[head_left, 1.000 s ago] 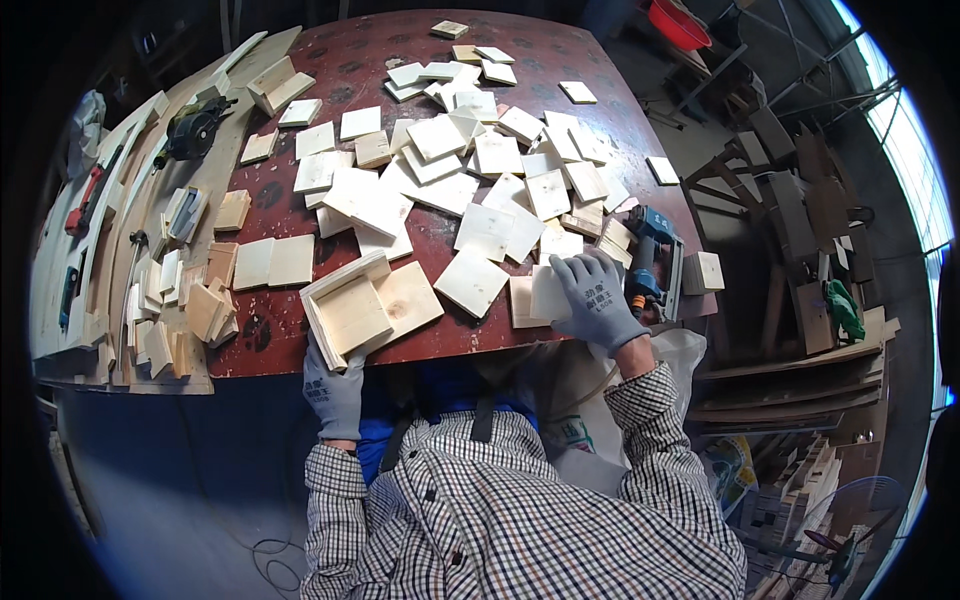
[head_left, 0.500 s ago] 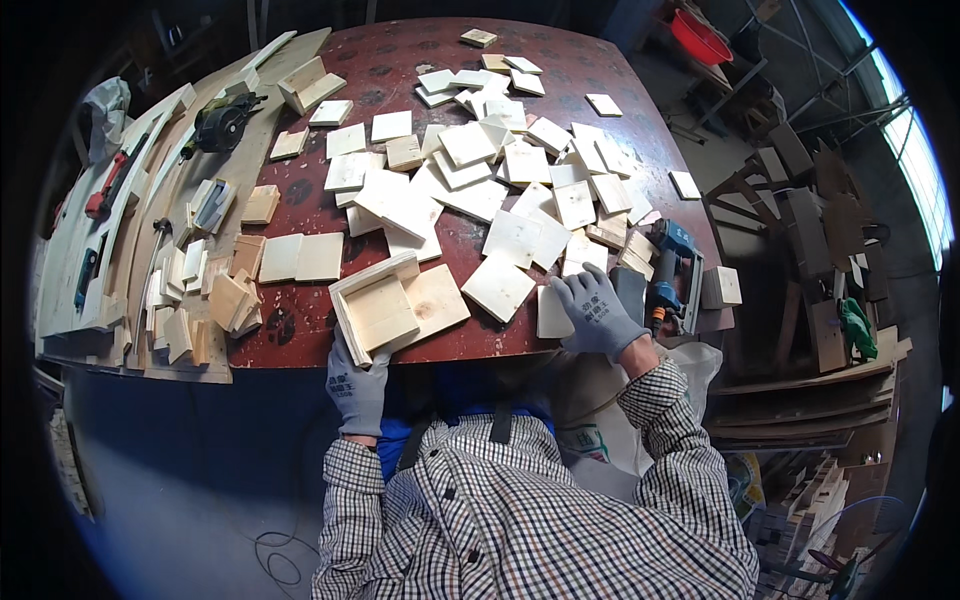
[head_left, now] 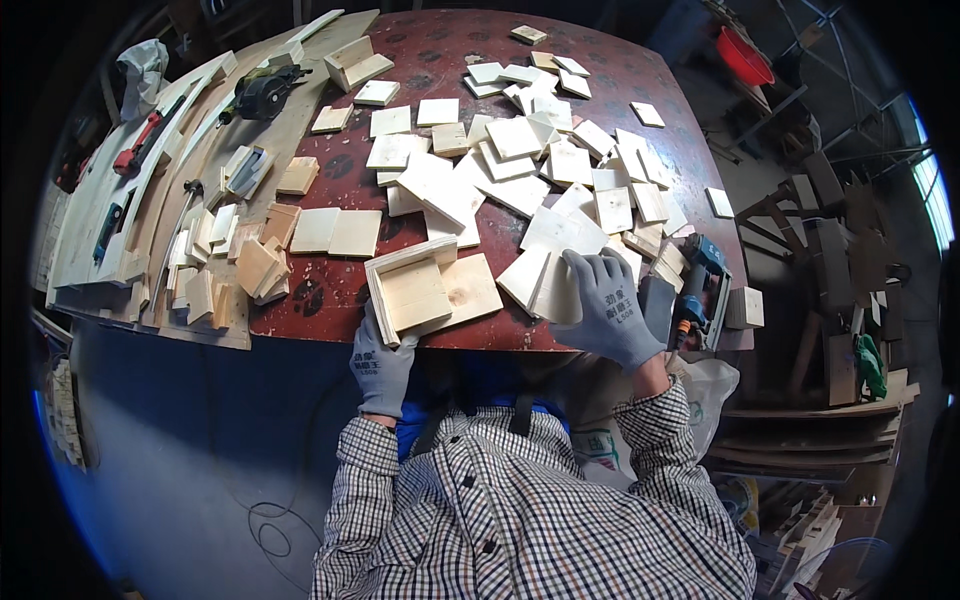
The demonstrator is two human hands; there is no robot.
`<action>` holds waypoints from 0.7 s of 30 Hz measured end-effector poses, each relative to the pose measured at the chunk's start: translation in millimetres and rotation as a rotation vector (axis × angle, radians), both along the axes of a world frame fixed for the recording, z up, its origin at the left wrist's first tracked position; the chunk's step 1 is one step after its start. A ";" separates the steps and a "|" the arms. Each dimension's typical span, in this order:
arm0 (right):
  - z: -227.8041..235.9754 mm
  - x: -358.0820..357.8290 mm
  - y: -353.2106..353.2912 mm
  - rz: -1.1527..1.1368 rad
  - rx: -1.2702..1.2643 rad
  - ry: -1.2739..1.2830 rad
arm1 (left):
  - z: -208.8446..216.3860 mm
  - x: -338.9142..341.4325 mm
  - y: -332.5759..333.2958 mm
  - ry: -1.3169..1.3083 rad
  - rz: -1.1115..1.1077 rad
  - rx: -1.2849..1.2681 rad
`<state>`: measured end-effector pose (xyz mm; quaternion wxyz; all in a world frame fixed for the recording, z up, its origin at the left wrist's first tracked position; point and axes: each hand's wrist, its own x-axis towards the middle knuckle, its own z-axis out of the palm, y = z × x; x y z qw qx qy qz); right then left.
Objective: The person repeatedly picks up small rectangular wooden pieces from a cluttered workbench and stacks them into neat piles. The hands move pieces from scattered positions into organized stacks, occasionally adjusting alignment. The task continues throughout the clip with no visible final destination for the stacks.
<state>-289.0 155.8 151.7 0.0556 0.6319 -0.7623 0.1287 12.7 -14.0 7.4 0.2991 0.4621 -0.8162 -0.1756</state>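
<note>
My left hand (head_left: 382, 362), in a grey work glove, grips the near left corner of a partly built wooden box (head_left: 418, 295) at the table's front edge. Its fingertips are hidden by the wood. The box has raised sides and leans against a flat pale board (head_left: 472, 290). My right hand (head_left: 615, 315), gloved alike, closes on the right side of a square wooden board (head_left: 558, 292), thumb low and fingers at the top. This board overlaps another pale board (head_left: 522, 278). Just right of that hand lies a blue and black nail gun (head_left: 704, 285).
Loose square boards (head_left: 515, 138) pile up across the red table (head_left: 300, 275). On the left, a plywood sheet (head_left: 215, 290) bears wood offcuts (head_left: 262, 268), a dark green power tool (head_left: 265, 92) and a red tool (head_left: 140, 145). A white sack (head_left: 708, 395) hangs below the table's right front.
My right hand has taken hold of the square board and shifted it up from the table edge. The left hand keeps its grip on the box. The whole view has shifted slightly.
</note>
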 end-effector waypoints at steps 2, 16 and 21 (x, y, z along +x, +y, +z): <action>-7.0 0.1 -2.5 -0.035 0.030 0.004 | 1.2 0.8 0.6 -0.005 0.005 0.034; -43.0 4.4 -28.1 -0.258 0.035 -0.089 | -3.3 3.0 -0.3 -0.019 0.006 -0.031; -49.0 11.3 -51.8 -0.244 0.195 0.082 | -8.3 0.8 -1.2 0.007 0.002 0.016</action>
